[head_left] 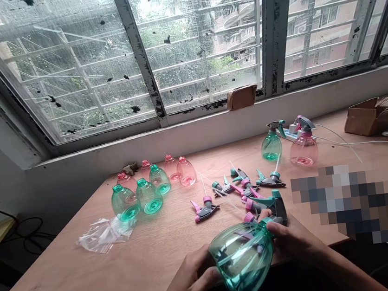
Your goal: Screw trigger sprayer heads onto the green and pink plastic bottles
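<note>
A green see-through spray bottle [244, 259] lies tilted on its side at the table's near edge. My left hand [190, 283] cups its round base with curled fingers. At the bottle's neck, my right hand [292, 239] grips the grey and green trigger head [274, 204]. Several loose trigger heads [241, 187] with pink or green collars and thin dip tubes lie just beyond. Farther left stand several open bottles, green [139, 198] and pink [179, 170].
Two bottles with heads fitted, green [271, 143] and pink [303, 144], stand at the back right. A clear plastic bag [102, 233] lies at left. A cardboard box [373, 115] and white cables sit far right. The window sill runs behind the wooden table [90, 278].
</note>
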A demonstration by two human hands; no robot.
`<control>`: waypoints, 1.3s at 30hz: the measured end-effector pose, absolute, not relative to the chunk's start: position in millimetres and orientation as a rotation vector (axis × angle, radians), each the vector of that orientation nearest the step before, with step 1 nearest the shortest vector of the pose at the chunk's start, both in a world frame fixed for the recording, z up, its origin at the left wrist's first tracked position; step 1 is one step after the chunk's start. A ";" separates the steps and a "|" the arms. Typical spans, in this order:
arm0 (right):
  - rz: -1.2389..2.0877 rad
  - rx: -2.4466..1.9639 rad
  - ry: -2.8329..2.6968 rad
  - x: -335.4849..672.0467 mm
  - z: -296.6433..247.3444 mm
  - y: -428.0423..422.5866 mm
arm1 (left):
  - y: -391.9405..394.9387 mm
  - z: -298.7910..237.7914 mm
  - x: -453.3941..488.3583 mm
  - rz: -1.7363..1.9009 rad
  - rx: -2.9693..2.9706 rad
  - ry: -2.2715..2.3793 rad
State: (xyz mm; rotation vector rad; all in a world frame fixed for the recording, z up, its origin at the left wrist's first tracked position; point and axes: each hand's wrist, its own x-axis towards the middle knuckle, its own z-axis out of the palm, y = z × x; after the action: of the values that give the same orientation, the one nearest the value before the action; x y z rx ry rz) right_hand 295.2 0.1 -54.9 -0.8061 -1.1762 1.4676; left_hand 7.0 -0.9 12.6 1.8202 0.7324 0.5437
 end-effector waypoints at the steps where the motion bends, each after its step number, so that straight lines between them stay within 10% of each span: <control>1: 1.463 -0.806 -1.187 295.2 -54.0 -0.3 | -0.3 11.3 6.6 0.533 1.825 0.717; 39: 1.431 -0.787 -1.237 296.1 -55.6 0.5 | -0.1 12.8 9.1 0.512 1.809 0.756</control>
State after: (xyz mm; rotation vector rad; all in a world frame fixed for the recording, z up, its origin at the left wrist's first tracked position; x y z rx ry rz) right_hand 296.1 0.5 -55.6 -0.7872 -1.2367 1.4307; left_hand 9.1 -0.1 12.8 1.8094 0.7558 0.5122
